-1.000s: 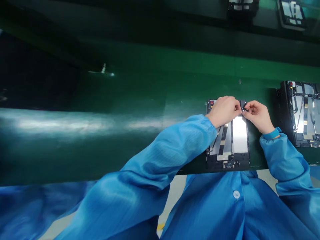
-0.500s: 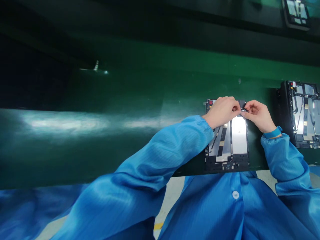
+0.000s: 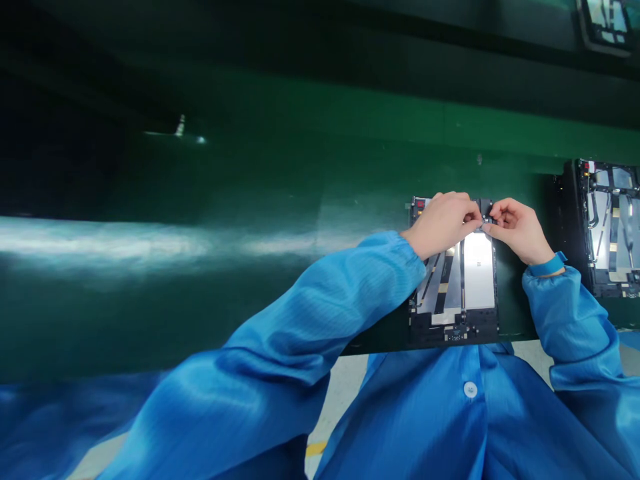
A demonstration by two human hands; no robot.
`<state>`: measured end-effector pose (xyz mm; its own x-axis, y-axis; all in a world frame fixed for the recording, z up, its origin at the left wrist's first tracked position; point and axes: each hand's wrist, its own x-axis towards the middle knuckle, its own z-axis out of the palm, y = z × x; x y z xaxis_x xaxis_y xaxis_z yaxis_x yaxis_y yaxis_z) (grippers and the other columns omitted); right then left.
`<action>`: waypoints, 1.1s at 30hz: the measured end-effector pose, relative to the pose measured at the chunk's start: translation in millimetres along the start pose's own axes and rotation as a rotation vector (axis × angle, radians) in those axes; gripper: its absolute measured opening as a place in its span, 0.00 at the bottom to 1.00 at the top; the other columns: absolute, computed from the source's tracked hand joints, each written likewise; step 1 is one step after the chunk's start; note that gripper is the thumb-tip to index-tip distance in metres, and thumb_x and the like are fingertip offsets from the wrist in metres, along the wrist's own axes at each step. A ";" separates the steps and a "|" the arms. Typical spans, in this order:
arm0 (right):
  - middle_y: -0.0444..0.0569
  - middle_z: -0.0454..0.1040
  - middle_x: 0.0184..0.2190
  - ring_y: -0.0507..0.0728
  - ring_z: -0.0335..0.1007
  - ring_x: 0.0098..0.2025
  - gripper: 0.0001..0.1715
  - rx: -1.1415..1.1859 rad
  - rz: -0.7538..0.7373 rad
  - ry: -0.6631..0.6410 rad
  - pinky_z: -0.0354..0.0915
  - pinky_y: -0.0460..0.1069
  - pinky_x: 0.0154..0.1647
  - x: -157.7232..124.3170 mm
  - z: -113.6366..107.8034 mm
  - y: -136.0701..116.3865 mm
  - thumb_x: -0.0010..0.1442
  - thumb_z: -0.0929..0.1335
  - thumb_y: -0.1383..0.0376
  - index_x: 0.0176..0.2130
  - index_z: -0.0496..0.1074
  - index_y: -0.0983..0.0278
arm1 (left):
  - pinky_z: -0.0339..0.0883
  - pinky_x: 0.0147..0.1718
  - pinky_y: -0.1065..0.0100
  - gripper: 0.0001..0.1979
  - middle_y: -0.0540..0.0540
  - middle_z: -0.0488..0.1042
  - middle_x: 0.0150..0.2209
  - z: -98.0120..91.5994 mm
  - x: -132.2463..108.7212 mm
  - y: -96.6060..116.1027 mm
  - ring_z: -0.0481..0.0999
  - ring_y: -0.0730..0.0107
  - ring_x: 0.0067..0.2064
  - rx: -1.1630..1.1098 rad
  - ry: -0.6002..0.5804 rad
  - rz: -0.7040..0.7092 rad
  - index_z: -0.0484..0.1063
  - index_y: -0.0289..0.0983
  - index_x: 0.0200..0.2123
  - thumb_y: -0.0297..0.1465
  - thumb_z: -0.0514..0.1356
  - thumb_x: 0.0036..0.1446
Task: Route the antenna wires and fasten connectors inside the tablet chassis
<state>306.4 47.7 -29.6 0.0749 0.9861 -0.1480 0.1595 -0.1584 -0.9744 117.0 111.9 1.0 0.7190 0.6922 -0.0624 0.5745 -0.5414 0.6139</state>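
An opened tablet (image 3: 479, 270) lies flat near the front edge of the green bench, its silver plates, black ribbon cables and small boards exposed. Across its upper part reaches my left hand (image 3: 445, 223), thumb and forefinger pinched together over the tablet's top right area. From the right side my right hand (image 3: 517, 228) meets it there, also with thumb and forefinger closed and the other fingers curled. The fingertips of both hands nearly touch. Whatever is between them is too small and too covered to make out.
More opened tablets (image 3: 613, 227) sit at the right edge of the bench (image 3: 225, 307), seemingly in a stack. Another device (image 3: 606, 27) rests on a dark raised shelf at the far right. A small shiny object (image 3: 181, 125) is at the back left.
The view has shifted slightly, with the far device now further right. Both hands keep the same pinched pose over the tablet's upper right.
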 end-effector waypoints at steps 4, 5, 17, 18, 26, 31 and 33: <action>0.39 0.69 0.29 0.48 0.60 0.29 0.20 0.005 0.006 -0.008 0.59 0.47 0.31 -0.2 -0.1 -0.4 0.43 0.80 0.62 0.33 0.71 0.62 | 0.63 0.43 0.61 0.08 0.43 0.78 0.37 -2.0 -0.1 3.0 0.77 0.59 0.42 0.012 -0.023 -0.020 0.81 0.36 0.35 0.28 0.60 0.63; 0.39 0.70 0.29 0.48 0.60 0.28 0.20 -0.001 0.006 -0.009 0.58 0.47 0.31 -0.4 0.0 -0.6 0.43 0.80 0.61 0.33 0.71 0.62 | 0.63 0.43 0.61 0.09 0.43 0.78 0.37 -2.8 -0.2 4.1 0.77 0.59 0.42 0.014 -0.032 -0.026 0.81 0.36 0.35 0.28 0.60 0.63; 0.37 0.66 0.26 0.48 0.57 0.26 0.14 -0.096 -0.056 0.038 0.56 0.47 0.28 0.2 7.2 -1.7 0.44 0.75 0.66 0.32 0.68 0.61 | 0.69 0.47 0.61 0.08 0.43 0.76 0.44 -3.2 -4.2 -3.4 0.77 0.60 0.46 -0.051 0.067 0.044 0.79 0.37 0.41 0.29 0.60 0.61; 0.37 0.66 0.26 0.48 0.58 0.26 0.15 -0.061 -0.051 0.046 0.56 0.46 0.28 0.3 7.3 -0.4 0.44 0.75 0.66 0.32 0.69 0.61 | 0.69 0.49 0.61 0.10 0.42 0.76 0.48 -7.4 -7.1 -5.0 0.76 0.60 0.48 -0.070 0.123 0.035 0.79 0.37 0.45 0.29 0.61 0.60; 0.39 0.66 0.29 0.47 0.58 0.24 0.16 0.186 -0.040 0.175 0.55 0.45 0.23 -0.2 9.6 12.7 0.52 0.75 0.58 0.36 0.68 0.59 | 0.70 0.31 0.67 0.08 0.48 0.77 0.26 -46.1 -63.8 -32.6 0.73 0.69 0.26 -0.140 0.338 -0.548 0.76 0.37 0.34 0.35 0.60 0.60; 0.39 0.67 0.28 0.49 0.60 0.25 0.13 0.067 -0.087 0.227 0.59 0.47 0.26 0.3 11.6 12.8 0.51 0.75 0.60 0.34 0.69 0.59 | 0.58 0.15 0.73 0.05 0.49 0.75 0.21 -32.1 -84.2 -36.2 0.66 0.75 0.17 -0.497 0.064 -0.695 0.74 0.37 0.26 0.31 0.60 0.53; 0.41 0.68 0.28 0.50 0.62 0.27 0.11 0.011 -0.132 0.251 0.61 0.48 0.28 -2.4 13.3 6.7 0.53 0.74 0.60 0.34 0.70 0.59 | 0.56 0.15 0.74 0.04 0.50 0.73 0.19 -25.4 -82.9 -35.9 0.64 0.77 0.16 -0.577 0.055 -0.708 0.72 0.37 0.24 0.27 0.60 0.50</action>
<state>294.2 44.9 -38.0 0.2959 0.9549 0.0254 0.1735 -0.0276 -0.9844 26.9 86.1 4.2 0.2455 0.8012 -0.5457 0.5786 0.3306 0.7456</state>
